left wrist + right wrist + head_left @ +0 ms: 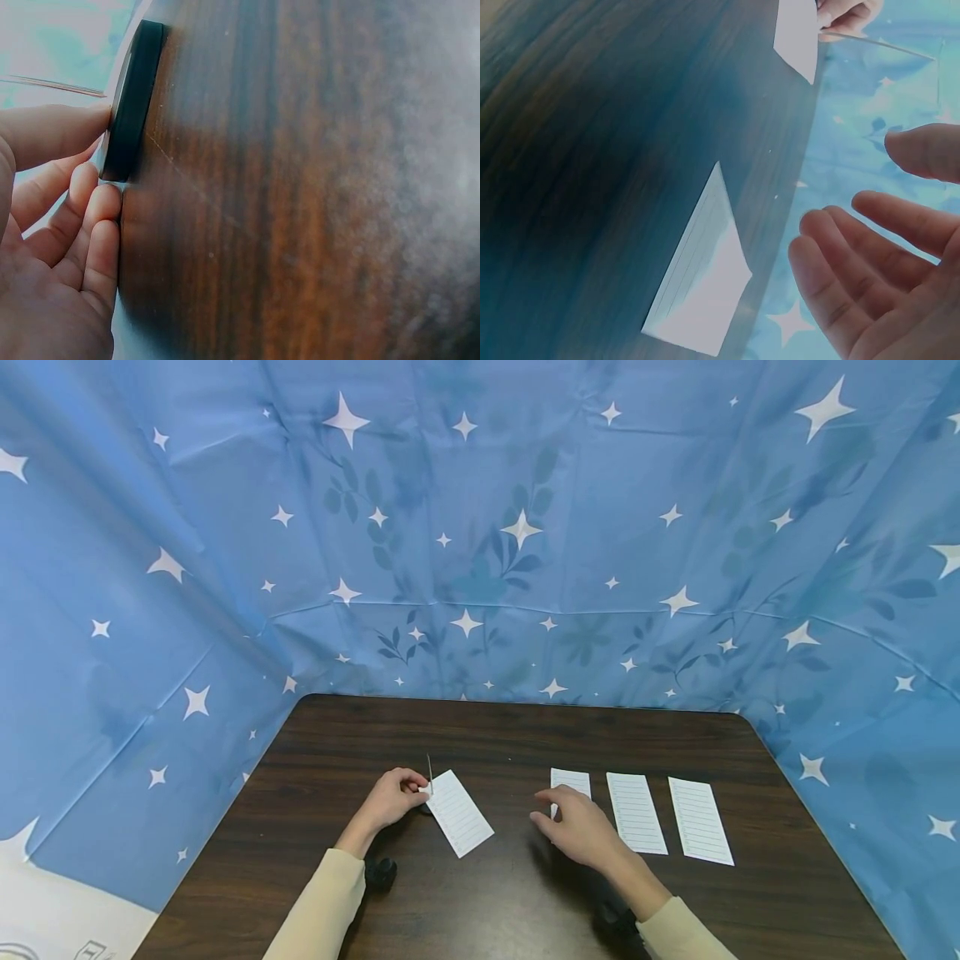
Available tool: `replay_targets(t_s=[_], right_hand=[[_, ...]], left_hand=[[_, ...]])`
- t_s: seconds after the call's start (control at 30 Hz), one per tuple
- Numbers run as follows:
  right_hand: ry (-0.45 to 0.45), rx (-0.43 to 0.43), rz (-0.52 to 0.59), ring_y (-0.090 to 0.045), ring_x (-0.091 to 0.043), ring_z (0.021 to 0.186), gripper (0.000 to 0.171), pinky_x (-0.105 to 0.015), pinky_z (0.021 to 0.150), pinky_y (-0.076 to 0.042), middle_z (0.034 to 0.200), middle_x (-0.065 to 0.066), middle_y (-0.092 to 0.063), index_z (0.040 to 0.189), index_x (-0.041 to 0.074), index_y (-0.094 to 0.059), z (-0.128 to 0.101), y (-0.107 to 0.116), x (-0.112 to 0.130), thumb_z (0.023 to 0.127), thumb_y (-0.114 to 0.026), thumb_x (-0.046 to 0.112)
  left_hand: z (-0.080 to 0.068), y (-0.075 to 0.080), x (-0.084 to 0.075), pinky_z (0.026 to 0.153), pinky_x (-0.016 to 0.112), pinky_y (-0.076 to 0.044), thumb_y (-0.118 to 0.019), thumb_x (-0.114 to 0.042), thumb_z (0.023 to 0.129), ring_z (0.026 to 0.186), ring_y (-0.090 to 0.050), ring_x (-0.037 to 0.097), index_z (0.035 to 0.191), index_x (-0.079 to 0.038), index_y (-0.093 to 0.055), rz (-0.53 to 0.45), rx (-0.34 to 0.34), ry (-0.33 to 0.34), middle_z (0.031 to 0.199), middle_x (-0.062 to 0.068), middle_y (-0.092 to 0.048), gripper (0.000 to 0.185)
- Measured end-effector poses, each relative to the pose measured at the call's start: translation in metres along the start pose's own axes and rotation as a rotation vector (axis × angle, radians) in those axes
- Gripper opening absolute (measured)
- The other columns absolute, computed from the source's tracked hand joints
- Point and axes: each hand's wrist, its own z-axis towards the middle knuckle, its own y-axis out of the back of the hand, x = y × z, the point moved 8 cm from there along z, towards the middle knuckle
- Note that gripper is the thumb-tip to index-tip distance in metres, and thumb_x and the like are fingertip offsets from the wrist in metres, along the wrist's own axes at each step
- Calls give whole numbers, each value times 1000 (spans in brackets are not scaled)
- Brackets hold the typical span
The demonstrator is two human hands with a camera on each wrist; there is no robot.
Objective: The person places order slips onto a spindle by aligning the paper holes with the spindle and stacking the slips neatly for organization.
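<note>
My left hand (pixel 408 795) grips the flat black base (pixel 133 97) of a thin upright metal spike (pixel 430 772), thumb and fingertips (pixel 96 196) against its edge. A white lined paper slip (pixel 459 812) lies slanted beside that hand, its top corner at the spike; whether it is pierced I cannot tell. My right hand (pixel 553 810) hovers open, fingers relaxed, over the table (pixel 495 743), holding nothing. Its fingertips are just short of a second slip (pixel 570 779), also seen below the palm (pixel 705 292) in the right wrist view.
Two more lined slips (pixel 636 812) (pixel 700 820) lie side by side to the right of the right hand. A blue star-patterned cloth (pixel 480 527) closes in the table at the back and both sides. The table's left edge runs close to the left forearm.
</note>
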Motion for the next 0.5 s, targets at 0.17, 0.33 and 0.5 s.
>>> replay_targets(t_s=[0.17,0.33,0.5], right_hand=[[-23,-17,-41,-61,-13,83,35,-37,72,-52,109,-6,-69,120,5,-72,-4,4,-7,94,-73,27],[-28,-34,-95,-67,-24,97,39,-47,82,-55,116,-9,-69,122,4,-71,-7,8,-13,93,-74,30],[-32,-41,-157,-65,-32,109,40,-52,86,-54,115,-11,-69,121,3,-71,-9,12,-20,93,-74,31]], left_hand=[[1,0,0,71,35,-44,-77,-9,90,79,-51,18,100,-7,-73,4,-4,-5,91,4,-57,11],[1,0,0,72,34,-44,-78,-9,89,79,-51,18,99,-8,-73,8,-10,-6,91,4,-58,11],[1,0,2,71,34,-44,-77,-9,89,79,-51,19,99,-7,-73,4,-15,-3,91,5,-57,11]])
